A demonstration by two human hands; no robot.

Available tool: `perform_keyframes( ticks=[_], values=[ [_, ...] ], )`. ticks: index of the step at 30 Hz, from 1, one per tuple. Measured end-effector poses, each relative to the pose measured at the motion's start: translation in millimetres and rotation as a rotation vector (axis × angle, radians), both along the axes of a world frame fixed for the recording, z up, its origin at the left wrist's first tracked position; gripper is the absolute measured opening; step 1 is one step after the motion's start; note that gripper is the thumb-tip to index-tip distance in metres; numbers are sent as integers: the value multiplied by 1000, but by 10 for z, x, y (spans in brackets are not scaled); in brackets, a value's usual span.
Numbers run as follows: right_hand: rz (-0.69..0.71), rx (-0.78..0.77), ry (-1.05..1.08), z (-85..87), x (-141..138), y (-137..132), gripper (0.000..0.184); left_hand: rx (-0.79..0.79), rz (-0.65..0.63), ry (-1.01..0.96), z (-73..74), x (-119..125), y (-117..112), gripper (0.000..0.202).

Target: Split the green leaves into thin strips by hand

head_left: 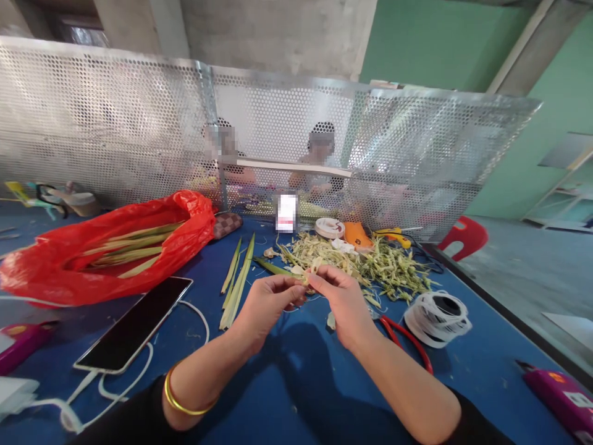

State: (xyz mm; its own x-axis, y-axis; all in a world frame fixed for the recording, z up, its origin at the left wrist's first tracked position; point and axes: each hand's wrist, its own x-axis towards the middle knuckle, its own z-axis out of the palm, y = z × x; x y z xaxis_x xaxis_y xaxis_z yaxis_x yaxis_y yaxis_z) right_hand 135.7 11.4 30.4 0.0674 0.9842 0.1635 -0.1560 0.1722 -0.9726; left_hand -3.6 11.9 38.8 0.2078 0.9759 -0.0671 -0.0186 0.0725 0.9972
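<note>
Both my hands meet over the middle of the blue table. My left hand and my right hand are closed in a pinch on a small pale folded leaf piece held between their fingertips. A green leaf strip runs from that piece to the left along the table. Several long green leaf strips lie just left of my left hand. A heap of cut leaf scraps lies just beyond my right hand.
A red plastic bag with leaf strips lies at the left, a phone on a white cable beside it. Red-handled scissors and a coil of white cord lie right. Two people sit behind the perforated metal screen.
</note>
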Motion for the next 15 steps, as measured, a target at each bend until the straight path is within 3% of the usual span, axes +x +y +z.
perform_keyframes(
  ticks=[6, 15],
  values=[
    [-43, 20, -105, 55, 10, -27, 22, 23, 61, 64, 0, -13, 36, 18],
    [-43, 30, -83, -1, -17, 1, 24, -47, -60, -72, -40, 27, 5, 24]
  ],
)
